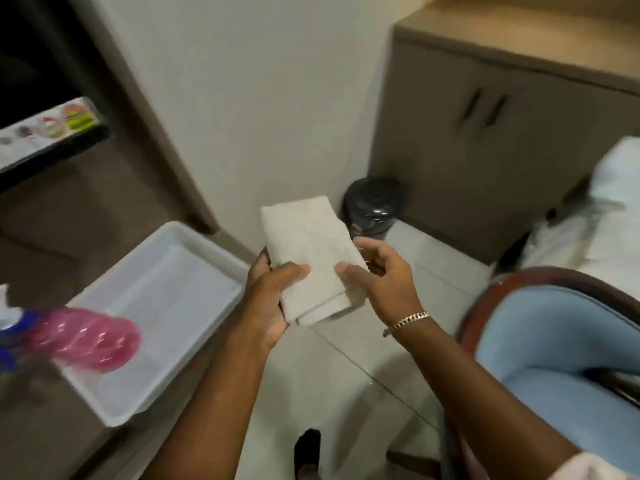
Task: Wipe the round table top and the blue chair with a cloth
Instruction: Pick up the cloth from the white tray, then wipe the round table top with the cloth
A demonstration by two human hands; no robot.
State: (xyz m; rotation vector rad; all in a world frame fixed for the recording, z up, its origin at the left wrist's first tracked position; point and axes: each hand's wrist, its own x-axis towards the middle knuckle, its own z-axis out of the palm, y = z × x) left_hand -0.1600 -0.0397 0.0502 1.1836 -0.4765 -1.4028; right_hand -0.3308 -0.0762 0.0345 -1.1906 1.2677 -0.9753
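Both bare forearms reach forward and converge in front of the body at about the same height. The left hand (273, 289) is palm up with its thumb folded over the top, fingers curled underneath in a grip. The right hand (379, 271), a chain bracelet (406, 323) at its wrist, pinches with thumb and fingers from the opposite side.
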